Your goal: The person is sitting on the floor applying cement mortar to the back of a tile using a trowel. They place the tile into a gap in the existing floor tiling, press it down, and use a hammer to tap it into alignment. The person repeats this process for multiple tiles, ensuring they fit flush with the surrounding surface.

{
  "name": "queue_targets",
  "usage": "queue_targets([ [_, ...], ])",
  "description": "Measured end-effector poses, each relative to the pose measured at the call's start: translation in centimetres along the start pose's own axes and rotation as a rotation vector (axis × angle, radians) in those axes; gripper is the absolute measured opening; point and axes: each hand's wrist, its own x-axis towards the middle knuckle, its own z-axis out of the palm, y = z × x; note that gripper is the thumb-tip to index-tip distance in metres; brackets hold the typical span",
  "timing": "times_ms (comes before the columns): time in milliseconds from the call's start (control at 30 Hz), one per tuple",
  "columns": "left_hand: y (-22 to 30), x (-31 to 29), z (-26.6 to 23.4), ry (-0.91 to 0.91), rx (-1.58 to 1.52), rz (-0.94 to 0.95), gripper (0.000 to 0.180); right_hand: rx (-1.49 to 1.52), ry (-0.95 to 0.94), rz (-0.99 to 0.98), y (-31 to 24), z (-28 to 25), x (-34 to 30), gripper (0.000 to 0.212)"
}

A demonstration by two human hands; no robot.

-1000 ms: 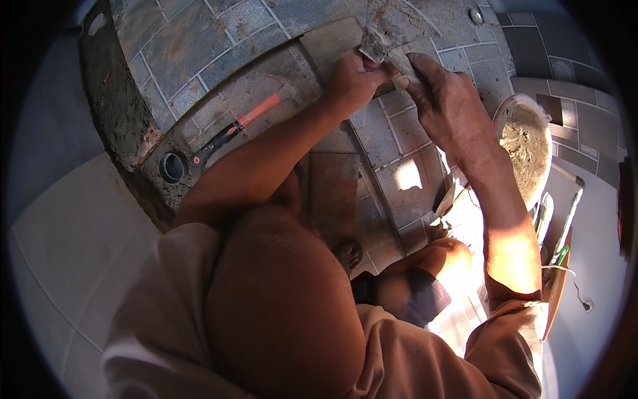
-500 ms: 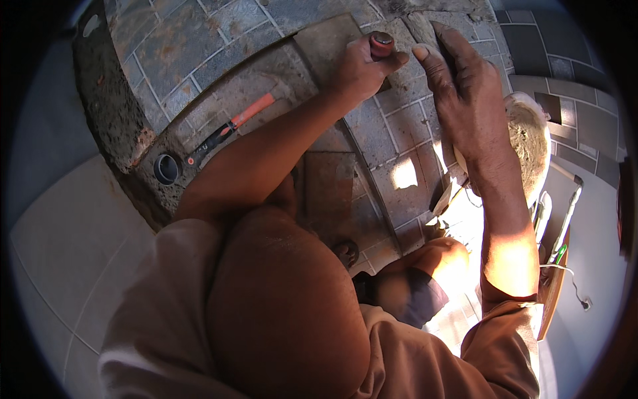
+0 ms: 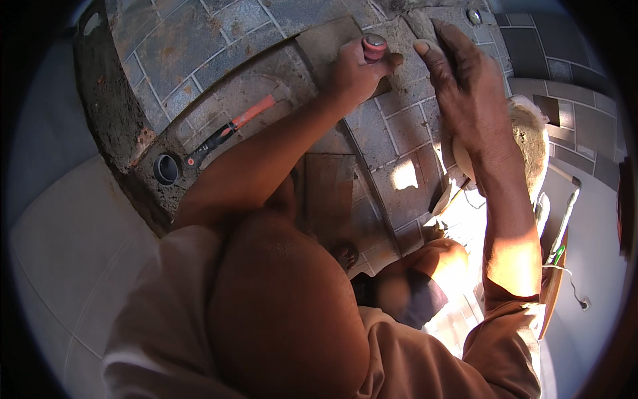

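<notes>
The left hand (image 3: 352, 76) is curled firmly round a red handle (image 3: 374, 48), which stands upright with its butt facing the camera; the lower end is hidden, so what it belongs to cannot be told. The handle is at the far side of the work, just left of the right hand (image 3: 473, 93). That hand is half open, its thumb apart from the forefinger, and its fingertips are beside a grey piece (image 3: 419, 25); whether they pinch it I cannot tell. The 2 hands are near each other but apart.

A flat slab (image 3: 325, 41) lies partly behind the left hand. To the left, on the dusty paving (image 3: 407, 126), is a tool (image 3: 229, 130) with a red and black grip, and just beside its near end a round grey pipe end (image 3: 167, 169). On the right, partly behind the right wrist, a pale tub (image 3: 520, 100) holds mortar (image 3: 533, 143). Nearer on the right are 1 cord (image 3: 570, 274) with a plug and 1 wooden board (image 3: 553, 292).
</notes>
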Motion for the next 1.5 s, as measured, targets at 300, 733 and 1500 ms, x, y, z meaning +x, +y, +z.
queue_targets([
  [300,-1.6,-0.5,-0.7,-0.019,-0.064,-0.024,0.033,0.035,-0.047,0.068,-0.9,1.0,-0.8,0.039],
  [733,-0.8,-1.6,-1.4,-0.034,-0.13,0.019,0.022,0.012,-0.222,0.088,1.1,2.7,-1.3,0.042],
  [1500,4.0,-5.2,-11.1,-0.165,0.15,-0.372,0.04,-0.158,0.286,0.476,16.9,15.5,-9.6,0.046],
])
